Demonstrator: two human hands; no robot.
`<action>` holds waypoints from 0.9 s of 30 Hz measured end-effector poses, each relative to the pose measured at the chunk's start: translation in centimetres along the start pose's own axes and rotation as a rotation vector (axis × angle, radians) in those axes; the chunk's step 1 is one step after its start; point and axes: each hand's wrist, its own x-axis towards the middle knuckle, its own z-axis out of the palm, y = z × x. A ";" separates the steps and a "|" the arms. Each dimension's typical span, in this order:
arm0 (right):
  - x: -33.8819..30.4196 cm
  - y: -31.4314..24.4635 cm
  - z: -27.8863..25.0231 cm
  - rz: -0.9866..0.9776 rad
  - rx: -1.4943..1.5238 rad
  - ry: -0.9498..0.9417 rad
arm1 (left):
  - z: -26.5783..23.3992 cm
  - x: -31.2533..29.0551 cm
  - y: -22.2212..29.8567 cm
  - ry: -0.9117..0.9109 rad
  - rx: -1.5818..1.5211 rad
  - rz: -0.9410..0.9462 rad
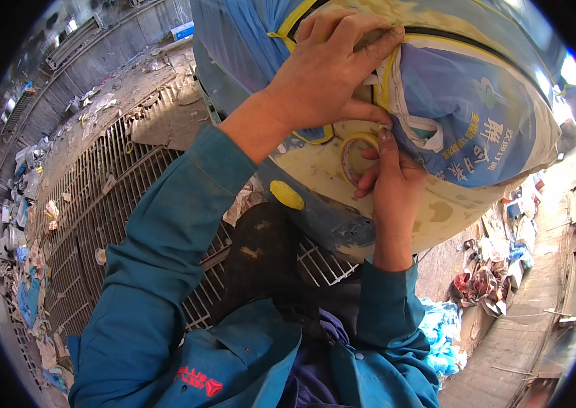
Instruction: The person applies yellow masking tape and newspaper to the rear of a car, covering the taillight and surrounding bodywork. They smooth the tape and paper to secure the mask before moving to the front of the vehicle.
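Note:
A curved vehicle body panel [315, 166], blue and grey with pale yellow filler patches, bulges out in front of me. My left hand [325, 78] lies against its upper part, fingers apart, the thumb pressing near a strip of yellow masking tape [388, 78]. Just below that thumb, my right hand [400, 190] grips a roll of masking tape [347, 151], with its thumb up against the taped edge. Blue printed plastic sheeting [464, 102] covers a rounded area to the right of the strip. Thin blue film [240, 41] drapes over the panel on the left.
Metal floor grating [108, 197] stretches beneath me to the left. Crumpled blue plastic [441, 330] and a dark red crumpled bundle [481, 289] lie on the right. Scraps and litter [29, 285] line the left wall. My dark trouser leg [257, 255] is below the panel.

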 end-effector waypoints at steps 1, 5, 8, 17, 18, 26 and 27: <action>0.0 0.0 0.0 0.000 0.005 0.000 | 0.0 0.0 0.0 0.004 -0.002 0.001; -0.4 0.2 -0.3 -0.020 0.050 -0.029 | 0.0 -0.1 0.2 -0.014 -0.006 0.002; -0.5 0.8 -0.4 -0.001 0.097 -0.036 | 0.0 -0.1 0.4 -0.004 -0.026 -0.002; -7.2 5.4 6.9 0.390 0.268 -0.549 | -0.5 0.2 1.7 -0.026 -0.035 -0.053; -8.0 5.8 7.3 0.443 0.272 -0.550 | -0.6 0.0 1.7 -0.026 -0.046 -0.066; -6.1 6.3 -2.7 0.184 0.135 -0.260 | 0.4 -4.3 5.9 0.308 -0.426 -0.555; -6.3 6.6 -3.7 0.191 0.151 -0.235 | 0.6 -5.0 7.2 0.269 -0.531 -0.654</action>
